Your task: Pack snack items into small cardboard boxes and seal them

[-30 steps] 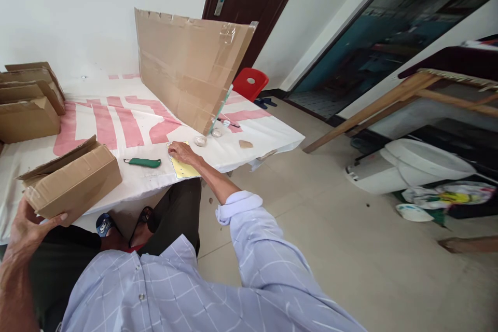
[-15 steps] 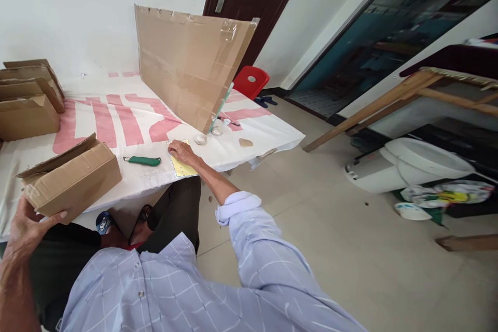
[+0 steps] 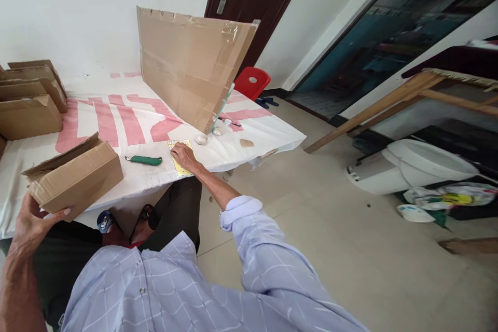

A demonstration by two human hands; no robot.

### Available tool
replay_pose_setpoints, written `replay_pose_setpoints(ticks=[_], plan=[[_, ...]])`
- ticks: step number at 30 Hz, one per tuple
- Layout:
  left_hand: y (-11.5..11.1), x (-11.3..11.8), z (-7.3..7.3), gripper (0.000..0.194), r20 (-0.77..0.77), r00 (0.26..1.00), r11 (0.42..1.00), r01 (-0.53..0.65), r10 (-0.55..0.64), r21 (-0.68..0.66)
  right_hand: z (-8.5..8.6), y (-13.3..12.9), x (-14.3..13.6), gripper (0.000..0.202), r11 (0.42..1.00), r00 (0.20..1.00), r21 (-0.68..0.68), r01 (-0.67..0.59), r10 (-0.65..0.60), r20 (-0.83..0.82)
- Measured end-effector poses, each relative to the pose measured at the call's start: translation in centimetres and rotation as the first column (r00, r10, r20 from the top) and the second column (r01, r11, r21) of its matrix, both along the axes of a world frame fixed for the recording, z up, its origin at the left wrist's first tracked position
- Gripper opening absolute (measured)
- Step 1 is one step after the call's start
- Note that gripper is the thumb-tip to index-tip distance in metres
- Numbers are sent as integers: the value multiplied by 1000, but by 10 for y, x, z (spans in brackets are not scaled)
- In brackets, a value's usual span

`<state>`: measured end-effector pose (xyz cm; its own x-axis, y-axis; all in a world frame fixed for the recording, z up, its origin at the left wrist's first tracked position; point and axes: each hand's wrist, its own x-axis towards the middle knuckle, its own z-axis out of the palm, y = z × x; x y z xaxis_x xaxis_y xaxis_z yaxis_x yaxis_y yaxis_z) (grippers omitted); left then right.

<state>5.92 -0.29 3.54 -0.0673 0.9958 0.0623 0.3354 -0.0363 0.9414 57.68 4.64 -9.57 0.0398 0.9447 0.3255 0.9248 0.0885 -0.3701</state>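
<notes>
My left hand (image 3: 34,225) grips the near left end of a small cardboard box (image 3: 83,179), thumb along its lower side. The box is tilted at the table's front edge, its upper flaps standing partly up. My right hand (image 3: 184,155) rests over a yellow sheet (image 3: 180,169) with small printed marks, fingers curled and pressed together at its upper left. Whatever is between those fingertips is hidden. Between the box and the sheet lies a green-handled utility knife (image 3: 146,160), touched by neither hand.
A large cardboard panel (image 3: 190,62) stands upright on the white-and-pink table cover (image 3: 268,132). Two rolls of clear tape (image 3: 201,139) sit near its lower corner. Several cardboard boxes (image 3: 31,114) are grouped at the left. A red chair (image 3: 252,82) stands behind the table.
The view has shifted slightly. My right hand has moved a little on the yellow sheet, showing more of its top edge. My left hand keeps hold of the box.
</notes>
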Motion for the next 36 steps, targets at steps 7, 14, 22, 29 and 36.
replay_pose_setpoints(ticks=[7, 14, 22, 29, 36], plan=[[5, -9, -11, 110, -13, 999, 999, 48, -48, 24, -3, -3, 0, 24, 1000, 999, 15, 3, -2, -42], [2, -10, -11, 107, -18, 999, 998, 45, -44, 32, -8, -11, 0, 16, 997, 995, 51, 56, -52, -81], [7, -14, -20, 107, -2, 999, 997, 53, -53, 52, -10, -11, -2, 24, 995, 993, 62, 78, -72, -94], [4, -9, -14, 110, 2, 1000, 1000, 13, -13, 23, -12, -7, -3, 23, 995, 993, 42, 90, -86, -76], [6, -11, -18, 110, -4, 999, 998, 42, -42, 53, -10, -3, -3, 21, 995, 995, 21, 95, -94, -44]])
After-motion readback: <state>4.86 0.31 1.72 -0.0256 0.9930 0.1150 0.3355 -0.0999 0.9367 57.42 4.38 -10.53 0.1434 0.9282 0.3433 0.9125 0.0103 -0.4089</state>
